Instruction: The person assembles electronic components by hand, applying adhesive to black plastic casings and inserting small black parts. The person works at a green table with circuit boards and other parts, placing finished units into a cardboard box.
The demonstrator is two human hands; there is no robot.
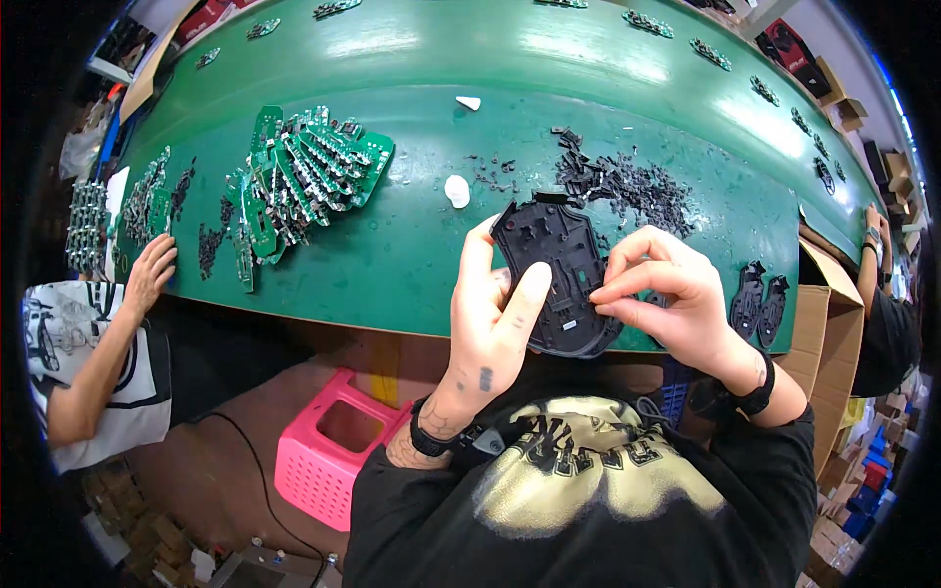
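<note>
My left hand [495,314] grips a black plastic mouse base shell [559,265] by its left side, thumb laid across the inner face. The shell is tilted up over the table's near edge, its moulded ribs and posts showing. At the shell's right side my right hand [662,289] is closed in a pinch, thumb and forefinger tips against it. Whatever sits between those fingertips is too small to make out. Just beyond the shell lies a loose heap of small black plastic parts [647,191].
Green circuit boards [314,171] lie piled left on the green table [392,279]. A white cap [457,191] stands mid-table. Black shells [760,304] and a cardboard box [823,323] are at right. Another person's hand [152,269] rests left. A pink stool [328,441] stands below.
</note>
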